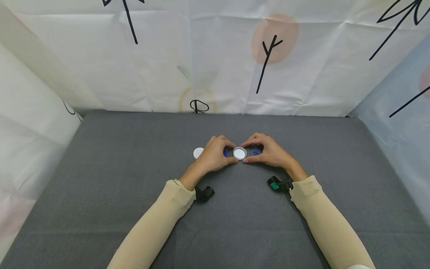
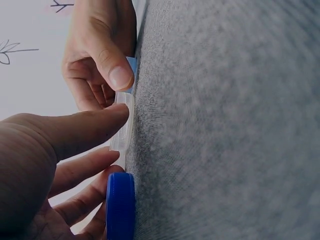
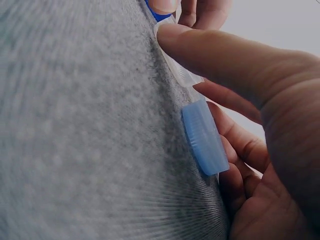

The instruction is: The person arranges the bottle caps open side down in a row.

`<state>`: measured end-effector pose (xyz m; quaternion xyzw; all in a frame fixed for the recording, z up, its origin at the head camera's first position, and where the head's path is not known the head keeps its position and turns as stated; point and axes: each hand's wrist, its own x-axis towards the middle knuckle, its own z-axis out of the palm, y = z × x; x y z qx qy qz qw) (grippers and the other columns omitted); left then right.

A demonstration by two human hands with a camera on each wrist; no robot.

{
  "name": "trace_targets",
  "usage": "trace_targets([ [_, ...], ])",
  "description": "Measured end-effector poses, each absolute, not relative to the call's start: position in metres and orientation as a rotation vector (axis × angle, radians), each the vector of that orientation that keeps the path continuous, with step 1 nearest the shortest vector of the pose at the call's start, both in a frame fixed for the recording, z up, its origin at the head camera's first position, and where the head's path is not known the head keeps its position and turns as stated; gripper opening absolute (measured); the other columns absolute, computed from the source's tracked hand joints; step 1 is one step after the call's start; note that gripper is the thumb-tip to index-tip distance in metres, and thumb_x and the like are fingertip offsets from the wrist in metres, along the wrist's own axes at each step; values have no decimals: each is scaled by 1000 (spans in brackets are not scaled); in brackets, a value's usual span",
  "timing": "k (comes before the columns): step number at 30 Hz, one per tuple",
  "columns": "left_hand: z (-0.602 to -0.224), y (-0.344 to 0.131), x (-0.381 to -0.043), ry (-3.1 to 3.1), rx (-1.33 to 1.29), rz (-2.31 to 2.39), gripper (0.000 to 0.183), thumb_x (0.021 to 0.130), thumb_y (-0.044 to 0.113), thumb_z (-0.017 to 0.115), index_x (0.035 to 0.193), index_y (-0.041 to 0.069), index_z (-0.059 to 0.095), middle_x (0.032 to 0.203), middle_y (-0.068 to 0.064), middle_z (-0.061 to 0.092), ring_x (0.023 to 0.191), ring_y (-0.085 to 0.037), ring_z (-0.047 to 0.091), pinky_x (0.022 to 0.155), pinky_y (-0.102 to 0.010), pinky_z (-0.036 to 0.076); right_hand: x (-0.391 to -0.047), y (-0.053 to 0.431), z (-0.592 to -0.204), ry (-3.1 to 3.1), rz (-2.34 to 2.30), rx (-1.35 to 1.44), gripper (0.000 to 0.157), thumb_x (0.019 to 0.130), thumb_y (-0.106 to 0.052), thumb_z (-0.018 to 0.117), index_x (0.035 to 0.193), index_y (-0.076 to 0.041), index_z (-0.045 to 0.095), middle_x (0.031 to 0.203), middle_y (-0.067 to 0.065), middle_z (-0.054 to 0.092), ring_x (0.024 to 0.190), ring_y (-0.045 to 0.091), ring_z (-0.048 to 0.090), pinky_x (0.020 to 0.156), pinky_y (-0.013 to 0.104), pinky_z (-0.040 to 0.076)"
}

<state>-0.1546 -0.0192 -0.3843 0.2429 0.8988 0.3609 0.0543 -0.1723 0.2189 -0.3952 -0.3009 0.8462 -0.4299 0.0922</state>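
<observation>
In the head view, several round caps lie in a row on the grey cloth. My left hand [image 1: 214,154] and right hand [image 1: 268,151] meet at a clear, whitish cap [image 1: 240,153], each with thumb in front and index finger behind, pinching its rim from either side. Ribbed sides show on this clear cap [image 2: 123,132] in the left wrist view. A dark blue cap [image 2: 121,206] stands flat under the left palm, mostly covered in the head view. Inside the right hand's curve sits a translucent light blue cap [image 3: 204,139]. The white cap [image 1: 198,152] is left of the left hand.
Grey cloth [image 1: 134,149] covers the table. White printed sheets [image 1: 221,56] hang along its back and both sides. A black wrist-camera mount [image 1: 204,194] sticks out from the left cuff, another mount [image 1: 280,184] from the right.
</observation>
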Motion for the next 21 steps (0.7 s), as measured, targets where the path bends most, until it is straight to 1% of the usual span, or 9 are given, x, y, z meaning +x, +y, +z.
trace_targets([
  [6,-385,-18,-153,2738,742,1107,35,83,21,87,112,5,77,111,-9,69,108,-29,56,98,-43,41,-173,218,-395,2506,-1298,-900,39,79,-11,89,116,-7,76,111,7,66,102,24,56,89,43,44],
  [9,-383,-19,-153,2731,738,1125,35,84,22,86,114,6,77,112,-9,69,108,-28,57,98,-43,42,-173,217,-394,2490,-1340,-909,38,79,-9,89,115,-8,76,108,6,68,97,24,58,83,38,45],
  [12,-379,-21,-153,2722,752,1159,36,85,22,85,116,6,76,113,-9,69,108,-27,57,96,-43,44,-171,217,-390,2473,-1387,-921,39,79,-7,88,115,-7,75,106,6,70,93,25,61,80,37,47],
  [16,-371,-24,-152,2703,793,1230,35,87,22,84,117,7,75,114,-7,69,106,-25,58,93,-41,45,-169,217,-379,2463,-1432,-936,41,79,-3,87,117,-5,74,109,7,71,96,26,64,85,44,51],
  [18,-367,-25,-151,2688,814,1276,34,88,22,83,117,7,75,113,-6,69,106,-24,59,92,-39,46,-167,217,-374,2467,-1457,-946,41,79,-1,86,118,-4,73,110,8,71,98,27,64,87,47,51],
  [21,-362,-25,-151,2671,838,1337,33,88,21,83,116,7,75,111,-5,70,105,-24,60,90,-37,49,-166,217,-369,2474,-1490,-958,42,79,1,86,119,-4,73,110,9,71,97,26,63,87,49,50],
])
